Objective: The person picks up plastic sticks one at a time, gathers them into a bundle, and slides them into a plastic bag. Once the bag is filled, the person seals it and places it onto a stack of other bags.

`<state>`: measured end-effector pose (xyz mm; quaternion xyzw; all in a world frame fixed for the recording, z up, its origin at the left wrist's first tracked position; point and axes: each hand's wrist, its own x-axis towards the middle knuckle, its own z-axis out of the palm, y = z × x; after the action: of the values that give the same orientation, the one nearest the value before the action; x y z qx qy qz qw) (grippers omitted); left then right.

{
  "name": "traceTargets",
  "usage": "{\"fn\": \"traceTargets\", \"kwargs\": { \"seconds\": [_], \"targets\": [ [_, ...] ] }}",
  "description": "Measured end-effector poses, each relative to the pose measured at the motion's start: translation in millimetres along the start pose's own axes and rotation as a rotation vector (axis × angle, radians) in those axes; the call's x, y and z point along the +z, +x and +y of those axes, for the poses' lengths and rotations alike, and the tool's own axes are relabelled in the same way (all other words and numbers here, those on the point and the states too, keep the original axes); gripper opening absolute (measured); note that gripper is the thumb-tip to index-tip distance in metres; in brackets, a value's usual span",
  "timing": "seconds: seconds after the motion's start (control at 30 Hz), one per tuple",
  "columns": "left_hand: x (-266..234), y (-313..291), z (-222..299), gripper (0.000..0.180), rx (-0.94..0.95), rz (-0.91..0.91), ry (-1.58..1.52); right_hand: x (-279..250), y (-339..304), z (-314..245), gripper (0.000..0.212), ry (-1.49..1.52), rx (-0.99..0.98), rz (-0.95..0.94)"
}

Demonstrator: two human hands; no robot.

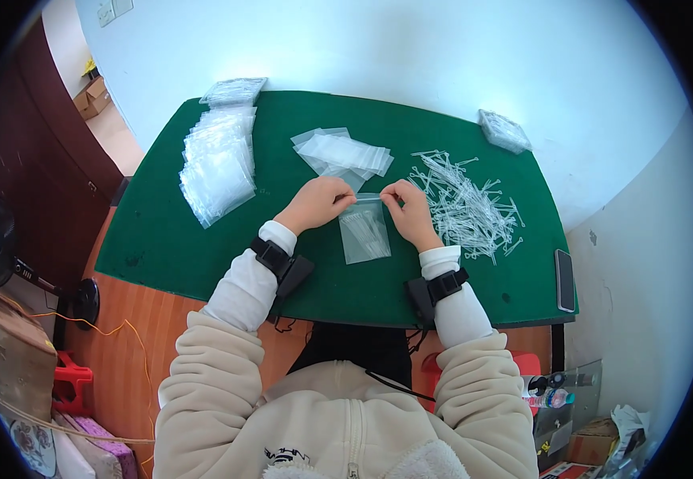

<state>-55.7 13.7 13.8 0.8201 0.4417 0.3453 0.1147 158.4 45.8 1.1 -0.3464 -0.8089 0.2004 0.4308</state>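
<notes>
A clear zip bag (365, 237) with several thin clear plastic sticks inside lies in front of me, its zip edge toward the far side. My left hand (319, 203) pinches the left end of that edge between thumb and fingers. At the opposite corner, my right hand (407, 212) closes on the edge in the same way. Just right of my right hand spreads a loose pile of clear plastic sticks with small looped ends (474, 207). Beyond my hands lie several flat, empty-looking zip bags (343, 153), overlapping one another.
A green-covered table (298, 279) stands against a white wall. Filled bags (217, 164) overlap in a row at the left, below a packed bundle (234, 92). Another bundle (505, 132) sits at the far right corner. A phone (564, 280) lies by the right edge.
</notes>
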Motion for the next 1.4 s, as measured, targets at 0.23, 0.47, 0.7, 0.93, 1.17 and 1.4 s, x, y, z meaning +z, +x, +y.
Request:
{"fn": "traceTargets", "kwargs": {
  "seconds": [0.23, 0.47, 0.7, 0.93, 1.17, 1.4],
  "targets": [
    [1.6, 0.1, 7.6, 0.013, 0.044, 0.032, -0.005, 5.0, -1.7, -5.6, 0.007, 0.021, -0.104, -0.033],
    [-9.6, 1.1, 3.4, 0.013, -0.026, 0.024, -0.029, -2.6, -1.0, 2.3, 0.008, -0.010, -0.022, -0.033],
    [-13.1, -3.1, -0.9, 0.015, -0.101, 0.009, -0.002, 2.4, -2.9, 3.4, 0.010, 0.043, 0.005, 0.001],
    [-15.1, -3.1, 2.8, 0.017, -0.131, -0.051, -0.124, 2.9, -1.7, 4.1, 0.014, 0.130, 0.131, 0.049],
    [-16.8, -2.4, 0.8, 0.017, -0.203, -0.122, -0.321, 5.1, 0.3, 11.8, 0.017, 0.361, 0.189, 0.115],
    [-3.6, 0.8, 15.9, 0.009, -0.124, 0.055, -0.357, 5.3, -0.2, 9.9, 0.017, 0.650, 0.286, 0.015]
  ]
}}
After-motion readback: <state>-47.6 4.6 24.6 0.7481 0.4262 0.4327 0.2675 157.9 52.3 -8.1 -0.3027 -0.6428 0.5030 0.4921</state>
